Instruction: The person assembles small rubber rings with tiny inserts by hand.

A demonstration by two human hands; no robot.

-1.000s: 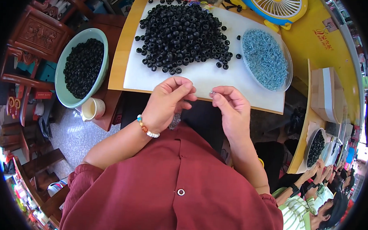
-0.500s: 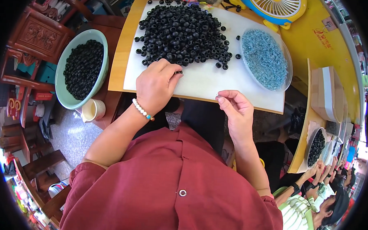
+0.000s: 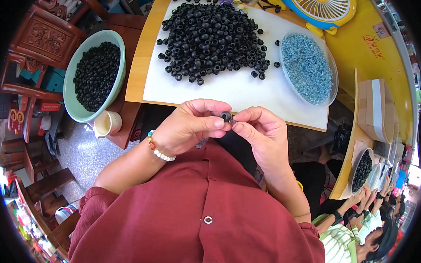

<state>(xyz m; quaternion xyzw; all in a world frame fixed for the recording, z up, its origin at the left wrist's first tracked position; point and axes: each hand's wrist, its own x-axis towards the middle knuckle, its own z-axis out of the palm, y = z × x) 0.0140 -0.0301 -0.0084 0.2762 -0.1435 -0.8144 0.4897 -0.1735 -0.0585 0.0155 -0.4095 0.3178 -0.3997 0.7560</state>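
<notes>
Between the thumb and forefinger of my left hand (image 3: 185, 124) is a round black bead (image 3: 226, 116). My right hand (image 3: 266, 135) pinches a tiny clear piece (image 3: 234, 122) right against the bead; its exact shape is too small to make out. Both hands meet in front of my shirt, just past the near edge of the white board (image 3: 184, 94). Beyond them on the board lies a large heap of black beads (image 3: 213, 39) with holes. To the right, a clear round tray (image 3: 333, 96) is full of small light-blue translucent pieces (image 3: 308, 67).
A pale green basin (image 3: 121, 77) of black beads stands at left, beside a cream cup (image 3: 108, 123). At the far right of the table is a yellow and blue fan (image 3: 323, 10). Co-workers (image 3: 345, 243) sit at lower right near a cardboard box (image 3: 376, 109).
My left hand has come back from the edge of the bead heap with a black bead. It has moved right to meet my right hand, which has shifted slightly left with the tiny piece.
</notes>
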